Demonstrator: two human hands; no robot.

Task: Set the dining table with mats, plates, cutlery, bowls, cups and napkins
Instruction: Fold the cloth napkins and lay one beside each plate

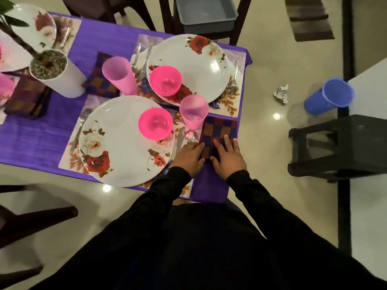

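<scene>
Head view: both hands lay flat on the checked napkin [218,132] at the table's [41,139] near right corner, just right of the knife [179,141] and the near plate [123,141]. Left hand [189,155] had an open grip, fingers straight on the cloth's left edge; right hand [227,156] also open, pressing the middle. Step in hand, as judged — napkin placement at the near setting. Next move likely calls for smoothing it square, then lifting off — pink cup [193,111] stood close behind.
</scene>
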